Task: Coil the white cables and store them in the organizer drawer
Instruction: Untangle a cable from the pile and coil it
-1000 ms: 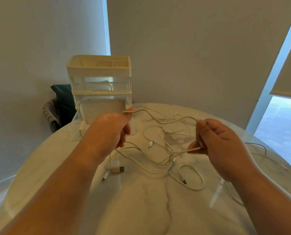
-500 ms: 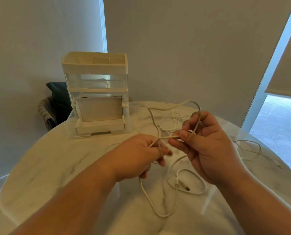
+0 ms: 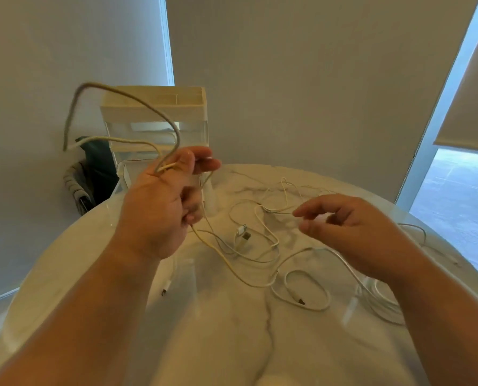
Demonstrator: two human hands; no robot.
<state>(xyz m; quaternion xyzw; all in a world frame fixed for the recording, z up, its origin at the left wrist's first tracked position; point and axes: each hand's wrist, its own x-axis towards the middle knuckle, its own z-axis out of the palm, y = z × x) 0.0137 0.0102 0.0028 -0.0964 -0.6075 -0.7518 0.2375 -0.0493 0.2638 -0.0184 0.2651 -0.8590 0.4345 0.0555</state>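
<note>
My left hand (image 3: 165, 201) is raised above the table and grips a white cable (image 3: 126, 97). One loop of that cable arcs up and to the left of the hand, and the rest trails down to the tabletop. My right hand (image 3: 349, 229) hovers over the table to the right, fingers loosely curled, holding nothing. Between the hands lies a tangle of white cables (image 3: 260, 235) with a USB plug (image 3: 243, 232). The clear and white organizer (image 3: 154, 118) stands at the table's back left, its lower drawer (image 3: 126, 174) pulled out and partly hidden by my left hand.
The round marble table (image 3: 232, 344) fills the lower view. A small cable coil (image 3: 306, 291) lies near the middle and another coil (image 3: 382, 296) sits under my right forearm. A dark chair (image 3: 90, 174) stands behind the table at the left.
My left hand has risen toward the organizer, carrying a cable loop up with it. My right hand has let go of the cable and moved away to the right.
</note>
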